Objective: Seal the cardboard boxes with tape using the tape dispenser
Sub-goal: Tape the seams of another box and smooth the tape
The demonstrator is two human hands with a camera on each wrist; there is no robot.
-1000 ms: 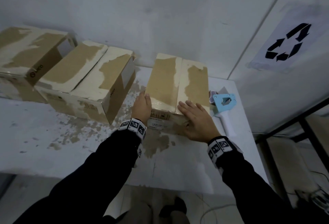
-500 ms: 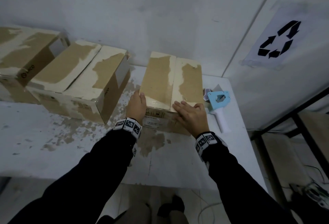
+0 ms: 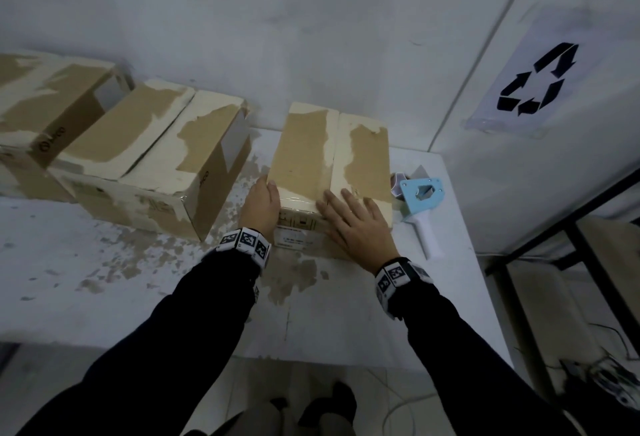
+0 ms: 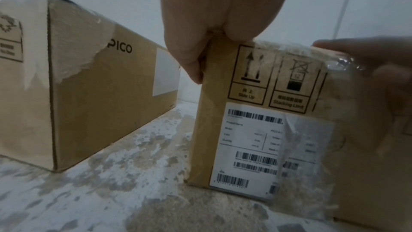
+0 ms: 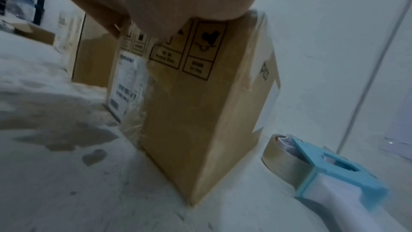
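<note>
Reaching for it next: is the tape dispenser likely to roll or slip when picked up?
The tape dispenser lies flat on its side, so it probably won't roll. Its smooth white handle may feel slippery. Looks plastic, so likely light.

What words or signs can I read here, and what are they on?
"PICO": side of the middle box.
"Side Up" and "Stacking Limit": front of the near box.
Recycling arrows, no words: wall sheet.
White barcode label on the near box: print too small to read.
</note>
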